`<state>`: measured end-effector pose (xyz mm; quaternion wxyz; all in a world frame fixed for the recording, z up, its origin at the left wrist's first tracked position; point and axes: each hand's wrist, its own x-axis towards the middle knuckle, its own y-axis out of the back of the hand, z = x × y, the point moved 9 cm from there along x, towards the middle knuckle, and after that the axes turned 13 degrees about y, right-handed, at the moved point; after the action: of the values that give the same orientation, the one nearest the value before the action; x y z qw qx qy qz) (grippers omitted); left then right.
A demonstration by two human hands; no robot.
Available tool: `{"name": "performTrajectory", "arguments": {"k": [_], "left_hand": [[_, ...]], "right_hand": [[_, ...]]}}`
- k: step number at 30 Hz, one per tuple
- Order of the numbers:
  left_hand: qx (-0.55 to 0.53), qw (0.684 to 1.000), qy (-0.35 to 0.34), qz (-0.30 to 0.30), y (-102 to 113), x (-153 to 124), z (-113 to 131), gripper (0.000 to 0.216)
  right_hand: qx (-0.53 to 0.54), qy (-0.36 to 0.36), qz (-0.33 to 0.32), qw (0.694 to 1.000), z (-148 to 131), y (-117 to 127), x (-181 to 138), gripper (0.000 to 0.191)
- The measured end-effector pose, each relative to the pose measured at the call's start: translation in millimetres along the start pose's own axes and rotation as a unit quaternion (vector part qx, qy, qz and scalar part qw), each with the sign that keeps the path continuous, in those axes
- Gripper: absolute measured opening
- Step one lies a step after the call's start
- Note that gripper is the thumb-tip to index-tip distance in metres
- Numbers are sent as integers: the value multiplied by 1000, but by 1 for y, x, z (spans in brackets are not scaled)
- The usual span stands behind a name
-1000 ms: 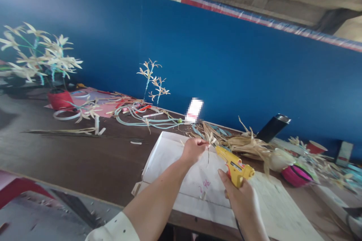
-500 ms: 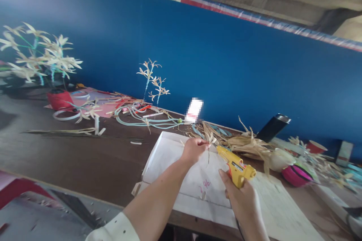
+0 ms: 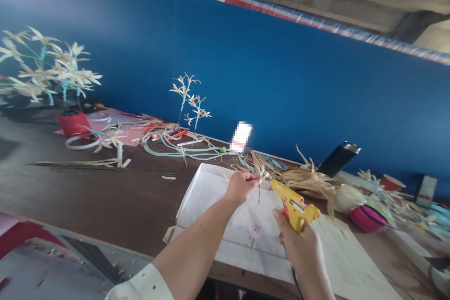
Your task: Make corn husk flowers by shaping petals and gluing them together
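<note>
My left hand pinches a small pale flower made of dried husk strips, with a thin stem hanging beneath the fingers. A yellow hot glue gun is gripped in my right hand. Its nozzle points up and left, a short way to the right of the flower and apart from it. Both hands are above a shallow white cardboard box with pink handwriting on it. My left fingertips partly hide the flower's base.
Dried husks lie behind the box, near a leaning black flask. Husk flowers stand in a red pot at left. Pale blue tubing curls along the back. A pink pouch sits at right, beside a large paper sheet.
The glue gun in my right hand has shifted very slightly right, away from the flower. My left hand stays nearly still with the flower.
</note>
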<state>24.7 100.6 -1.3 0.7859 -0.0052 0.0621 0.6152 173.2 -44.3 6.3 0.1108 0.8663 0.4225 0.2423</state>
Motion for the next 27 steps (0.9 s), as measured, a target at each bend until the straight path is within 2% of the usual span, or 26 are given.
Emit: {"name": "performTrajectory", "arguments": {"k": [4,9,15,21,25,27], "left_hand": [[18,1000,-16,-4,0,-2,3,27],[11,1000,3,-17,-2,1,-2,30],[-1,999,15,-28,-3,2,-5,32],[50,998,-13,27,4,-4,4,25],[90,990,-80,67,7,-10,16,22],[106,984,-112,85,8,-13,21,21]], "right_hand": [[59,-10,12,998,-2,1,3,47],[87,-19,23,996,-3,1,4,47],[142,-31,75,987,4,17,9,54],[195,-73,95,973,22,39,4,49],[251,-118,120,953,44,53,-3,53],[247,-127,118,953,55,61,-3,52]]}}
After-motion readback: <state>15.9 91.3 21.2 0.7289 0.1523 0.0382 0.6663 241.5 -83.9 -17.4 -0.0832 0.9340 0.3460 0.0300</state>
